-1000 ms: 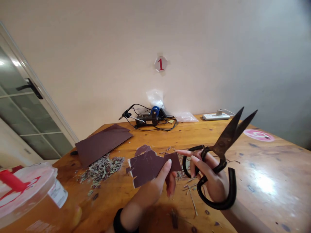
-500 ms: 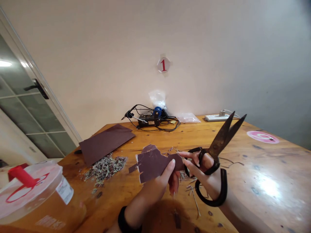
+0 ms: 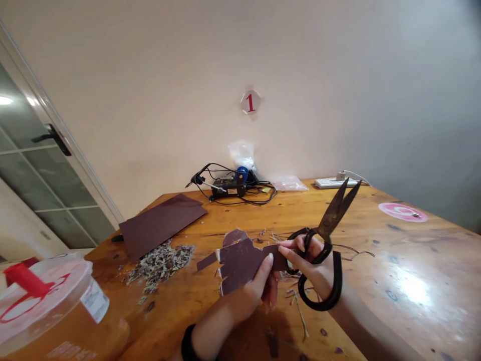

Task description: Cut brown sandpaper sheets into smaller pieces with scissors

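A brown sheet with ragged, notched edges [image 3: 240,263] is pinched in my left hand [image 3: 259,283], thumb on top and fingers beneath. My right hand [image 3: 310,258] touches the sheet's right end with its fingertips. Large dark scissors [image 3: 330,218] hang on that same hand, blades slightly apart and pointing up and away from the sheet. Left of the held sheet, a small brown strip [image 3: 207,261] shows by its edge. A heap of shredded bits [image 3: 161,265] lies on the wooden table [image 3: 356,321].
Brown sheets [image 3: 161,223] lie at the back left. A lidded plastic tub [image 3: 48,306] stands at the front left. Wired black equipment [image 3: 229,188], a clear bag [image 3: 289,183] and a power strip [image 3: 330,183] sit by the wall. A pink disc [image 3: 403,211] is at the right.
The scissors have shifted slightly left and their blades have come a little closer together. The held sheet has tilted and moved slightly right and down. The view has shifted slightly.
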Action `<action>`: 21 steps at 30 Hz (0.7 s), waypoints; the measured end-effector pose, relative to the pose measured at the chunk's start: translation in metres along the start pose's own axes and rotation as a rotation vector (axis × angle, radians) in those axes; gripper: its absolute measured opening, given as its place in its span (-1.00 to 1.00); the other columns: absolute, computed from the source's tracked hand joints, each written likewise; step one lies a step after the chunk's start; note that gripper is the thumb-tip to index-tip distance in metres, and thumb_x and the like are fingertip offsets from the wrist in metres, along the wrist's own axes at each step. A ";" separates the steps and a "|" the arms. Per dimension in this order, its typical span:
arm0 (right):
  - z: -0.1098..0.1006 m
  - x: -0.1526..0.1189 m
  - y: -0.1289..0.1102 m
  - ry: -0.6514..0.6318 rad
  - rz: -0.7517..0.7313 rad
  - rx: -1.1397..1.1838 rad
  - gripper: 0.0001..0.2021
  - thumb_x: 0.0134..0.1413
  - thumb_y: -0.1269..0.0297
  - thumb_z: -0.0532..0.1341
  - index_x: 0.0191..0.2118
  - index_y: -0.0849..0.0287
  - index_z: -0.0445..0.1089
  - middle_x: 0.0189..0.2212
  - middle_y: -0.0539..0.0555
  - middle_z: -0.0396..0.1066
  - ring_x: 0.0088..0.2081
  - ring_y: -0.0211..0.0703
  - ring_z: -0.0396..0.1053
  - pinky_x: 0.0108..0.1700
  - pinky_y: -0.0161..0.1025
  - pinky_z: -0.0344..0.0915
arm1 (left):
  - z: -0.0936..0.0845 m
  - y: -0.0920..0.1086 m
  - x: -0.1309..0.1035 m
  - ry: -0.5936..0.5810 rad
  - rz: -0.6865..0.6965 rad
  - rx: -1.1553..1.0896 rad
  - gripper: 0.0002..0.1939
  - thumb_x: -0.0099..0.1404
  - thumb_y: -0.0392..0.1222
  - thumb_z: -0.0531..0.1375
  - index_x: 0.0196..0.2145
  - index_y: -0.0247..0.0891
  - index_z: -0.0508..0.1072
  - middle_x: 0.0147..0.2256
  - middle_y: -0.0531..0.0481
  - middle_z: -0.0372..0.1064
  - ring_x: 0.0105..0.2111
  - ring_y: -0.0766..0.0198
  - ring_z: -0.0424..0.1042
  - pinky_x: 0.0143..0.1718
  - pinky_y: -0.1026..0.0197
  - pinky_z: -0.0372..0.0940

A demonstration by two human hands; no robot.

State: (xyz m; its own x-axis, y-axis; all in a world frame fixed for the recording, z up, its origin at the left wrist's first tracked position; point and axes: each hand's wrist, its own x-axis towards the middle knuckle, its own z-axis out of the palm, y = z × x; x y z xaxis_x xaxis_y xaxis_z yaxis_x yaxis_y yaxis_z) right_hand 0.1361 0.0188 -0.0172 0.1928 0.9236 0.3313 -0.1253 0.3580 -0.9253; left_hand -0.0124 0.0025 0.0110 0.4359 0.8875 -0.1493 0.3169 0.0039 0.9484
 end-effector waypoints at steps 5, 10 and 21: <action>0.000 0.001 0.000 0.022 -0.009 -0.002 -0.49 -0.32 -0.08 0.45 -0.56 0.08 0.13 -0.52 0.12 0.54 -0.43 -0.03 0.48 -0.41 -0.20 0.36 | 0.002 -0.003 0.002 -0.005 -0.012 -0.044 -0.29 0.05 0.57 -0.15 -0.61 -0.18 0.23 -0.78 0.11 0.12 -0.72 0.38 0.12 -0.56 0.24 0.13; 0.001 0.001 -0.002 0.024 -0.020 -0.003 -0.47 -0.33 -0.12 0.45 -0.56 0.08 0.13 -0.54 0.09 0.51 -0.50 -0.10 0.43 -0.45 -0.22 0.34 | 0.003 -0.007 0.003 0.031 -0.025 -0.085 -0.28 0.02 0.59 -0.12 -0.56 -0.20 0.26 -0.77 0.11 0.15 -0.74 0.39 0.11 -0.59 0.26 0.11; -0.001 0.002 0.000 0.024 -0.002 -0.016 -0.48 -0.35 -0.15 0.45 -0.56 0.09 0.18 -0.55 0.08 0.50 -0.51 -0.11 0.42 -0.45 -0.21 0.35 | 0.003 -0.004 0.004 0.026 -0.037 -0.090 -0.28 -0.01 0.60 -0.09 -0.58 -0.19 0.26 -0.78 0.11 0.14 -0.75 0.40 0.12 -0.60 0.28 0.12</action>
State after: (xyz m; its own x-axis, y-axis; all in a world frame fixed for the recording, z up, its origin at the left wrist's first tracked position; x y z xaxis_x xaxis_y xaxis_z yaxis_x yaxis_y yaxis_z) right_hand 0.1374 0.0203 -0.0164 0.2166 0.9191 0.3292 -0.1095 0.3580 -0.9273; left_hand -0.0098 0.0043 0.0056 0.4028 0.8977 -0.1787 0.2549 0.0775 0.9639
